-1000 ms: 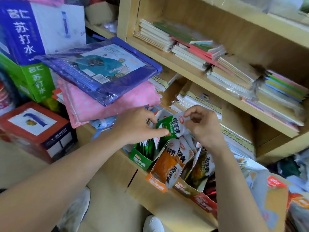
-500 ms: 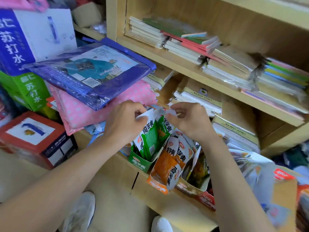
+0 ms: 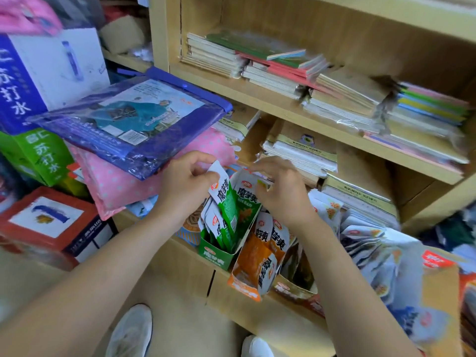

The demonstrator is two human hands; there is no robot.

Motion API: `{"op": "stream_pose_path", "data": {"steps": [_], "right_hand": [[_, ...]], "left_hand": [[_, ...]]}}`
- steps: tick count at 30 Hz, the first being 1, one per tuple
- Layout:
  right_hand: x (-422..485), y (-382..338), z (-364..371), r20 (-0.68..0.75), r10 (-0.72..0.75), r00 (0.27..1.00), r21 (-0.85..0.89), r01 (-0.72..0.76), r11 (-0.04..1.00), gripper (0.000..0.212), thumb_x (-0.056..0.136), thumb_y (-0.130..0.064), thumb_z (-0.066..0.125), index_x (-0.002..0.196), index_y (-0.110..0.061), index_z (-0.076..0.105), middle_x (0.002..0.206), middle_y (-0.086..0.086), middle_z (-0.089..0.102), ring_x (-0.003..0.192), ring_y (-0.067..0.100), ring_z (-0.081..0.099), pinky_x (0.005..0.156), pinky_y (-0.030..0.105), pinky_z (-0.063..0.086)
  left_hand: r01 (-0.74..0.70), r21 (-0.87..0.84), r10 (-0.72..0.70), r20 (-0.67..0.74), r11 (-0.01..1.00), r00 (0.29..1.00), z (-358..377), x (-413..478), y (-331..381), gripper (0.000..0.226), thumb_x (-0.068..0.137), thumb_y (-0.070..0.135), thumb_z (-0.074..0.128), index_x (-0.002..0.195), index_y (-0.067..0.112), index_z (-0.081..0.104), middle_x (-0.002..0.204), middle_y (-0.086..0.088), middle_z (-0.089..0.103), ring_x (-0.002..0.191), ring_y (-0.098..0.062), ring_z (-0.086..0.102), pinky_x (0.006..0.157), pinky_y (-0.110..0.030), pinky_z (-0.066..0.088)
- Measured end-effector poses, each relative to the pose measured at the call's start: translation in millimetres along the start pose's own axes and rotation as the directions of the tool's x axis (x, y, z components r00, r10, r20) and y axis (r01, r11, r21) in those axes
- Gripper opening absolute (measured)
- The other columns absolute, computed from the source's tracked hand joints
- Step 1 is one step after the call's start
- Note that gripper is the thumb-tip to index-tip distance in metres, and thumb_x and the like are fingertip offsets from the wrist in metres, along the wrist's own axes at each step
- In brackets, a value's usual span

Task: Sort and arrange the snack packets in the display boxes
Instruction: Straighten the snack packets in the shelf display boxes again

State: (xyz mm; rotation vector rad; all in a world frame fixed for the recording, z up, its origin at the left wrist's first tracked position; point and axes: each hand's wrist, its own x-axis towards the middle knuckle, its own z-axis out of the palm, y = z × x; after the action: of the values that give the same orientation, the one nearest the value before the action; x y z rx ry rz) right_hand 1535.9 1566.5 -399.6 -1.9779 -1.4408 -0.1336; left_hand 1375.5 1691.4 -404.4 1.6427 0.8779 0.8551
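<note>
A green display box (image 3: 215,255) stands on the low wooden ledge with several green and white snack packets upright in it. My left hand (image 3: 184,188) pinches the white top of one green packet (image 3: 225,199) that sticks up out of the box. My right hand (image 3: 279,191) holds the top edge of the box's tall back flap (image 3: 248,202). To the right stands an orange display box (image 3: 247,279) with orange packets (image 3: 273,237), then a brown box (image 3: 293,288) with dark packets.
A blue plastic package (image 3: 134,124) lies on a pink dotted bundle (image 3: 116,181) just left of my hands. Stacks of notebooks (image 3: 304,150) fill the shelves behind. Cartons (image 3: 43,225) stand at the left, a heap of pale packets (image 3: 381,251) at the right. My shoes (image 3: 131,331) show below.
The green packet has gone from between both hands, above the box, down into the green box. My right hand let it go and moved to the box flap.
</note>
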Motion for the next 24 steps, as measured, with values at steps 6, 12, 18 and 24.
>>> {"op": "stream_pose_path", "data": {"steps": [6,12,18,24], "right_hand": [[-10,-24,-9,0.171,0.104,0.980,0.356,-0.160,0.921,0.052,0.078,-0.025,0.086,0.127,-0.023,0.066,0.109,-0.009,0.067,0.089,0.009,0.063,0.072,0.023,0.052],[-9,-7,3,-0.035,0.167,0.985,0.099,-0.163,0.982,0.032,0.084,0.005,0.064,0.108,-0.014,0.075,0.080,0.000,0.070,0.072,0.016,0.064,0.072,0.034,0.055],[-8,-1,6,-0.089,0.204,0.975,0.084,-0.197,0.977,0.029,0.084,0.004,0.064,0.102,-0.016,0.074,0.081,-0.004,0.067,0.073,0.016,0.065,0.075,0.041,0.058],[-12,-12,4,-0.100,0.082,0.992,0.125,-0.069,0.990,0.027,0.084,-0.011,0.075,0.110,-0.016,0.072,0.097,-0.004,0.062,0.075,0.012,0.060,0.069,0.031,0.054]], "left_hand": [[0.078,-0.169,-0.056,0.130,0.983,0.990,10,-5,16,0.025,0.086,0.005,0.072,0.107,0.018,0.073,0.086,0.000,0.070,0.056,-0.001,0.058,0.052,-0.012,0.045],[-0.246,0.132,0.179,0.386,0.960,0.905,-4,-6,10,0.024,0.079,0.023,0.078,0.097,0.039,0.075,0.099,0.019,0.075,0.093,-0.002,0.065,0.084,-0.025,0.050],[-0.463,0.551,0.018,0.630,0.694,0.776,-24,-6,1,0.050,0.064,0.029,0.065,0.112,0.041,0.072,0.132,0.017,0.053,0.123,-0.013,0.042,0.107,-0.034,0.034],[-0.431,0.462,0.142,0.537,0.775,0.831,-22,2,-6,0.025,0.069,0.053,0.067,0.092,0.047,0.074,0.098,0.016,0.066,0.093,-0.006,0.064,0.083,-0.041,0.052]]}}
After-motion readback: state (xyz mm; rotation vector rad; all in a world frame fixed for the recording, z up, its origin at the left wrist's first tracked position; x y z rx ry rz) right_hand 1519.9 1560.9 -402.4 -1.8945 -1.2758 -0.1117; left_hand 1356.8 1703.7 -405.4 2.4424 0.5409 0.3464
